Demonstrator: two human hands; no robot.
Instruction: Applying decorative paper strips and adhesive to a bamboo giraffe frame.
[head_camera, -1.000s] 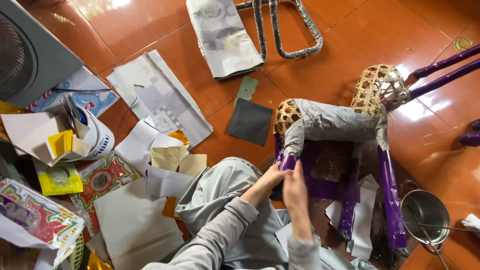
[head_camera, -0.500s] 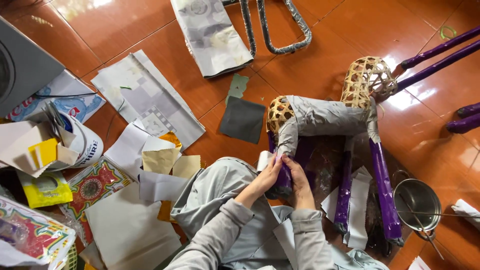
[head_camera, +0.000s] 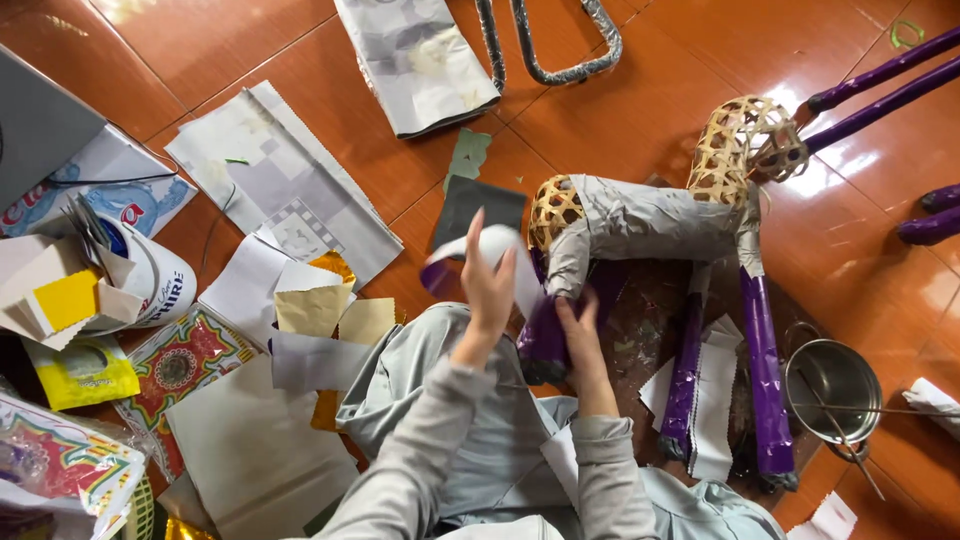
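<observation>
Work in hand: a strip of purple-and-white paper (head_camera: 500, 255) goes around the front leg (head_camera: 545, 335) of a four-legged animal figure (head_camera: 650, 225) made of woven bamboo and grey paper.
Where it sits: the figure stands on the red tiled floor (head_camera: 330, 60), just past the person's knees, front leg nearest the body.
Left hand (head_camera: 488, 280): raised above the lap, fingers loosely curled around the paper strip, pinching it and pulling it up and away from the leg.
Right hand (head_camera: 585, 330): lies against the side of the front leg, fingers extended and pressing; whether it pins the strip's end there I cannot tell.
Leg state: front leg already purple low down, grey paper showing where it meets the body; the far hind leg (head_camera: 765, 370) is purple full length.
Doing it well, my judgement: keep the strip taut with the left hand while the right thumb smooths each turn flat, overlapping the last turn so no grey shows.
Risk: slack strip likely wrinkles or tears; a hard pull could tip the light frame.
Nearby: steel bowl (head_camera: 832, 378) with a stick across it, right of the hind leg; cut paper sheets (head_camera: 310, 310) left of the knees; folded newspaper (head_camera: 415, 60) further off.
</observation>
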